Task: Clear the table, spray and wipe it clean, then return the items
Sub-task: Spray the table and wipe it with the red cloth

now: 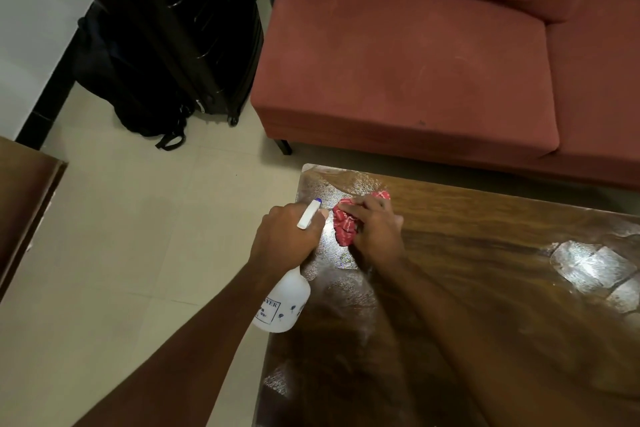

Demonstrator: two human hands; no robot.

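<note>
Hands (287,236) (377,230) around bottle (284,305), cloth (344,227)

The white plastic spray bottle (285,302) has a blue nozzle tip, dark blue lettering and small blue flower-like marks. The crumpled red cloth (344,227) is veined with thin white lines in a marbled pattern. The dark brown wooden desk (485,270) shows streaky golden-brown grain and pale silvery patches of sheen. The rust-red fabric sofa (398,62) is plain, with faint pale scuffs. The cream tiled floor (121,218) has a grid of thin joints. The ribbed black suitcase (194,28) is uniformly dark; the plain wall (27,10) is white and its skirting (52,94) black.
</note>
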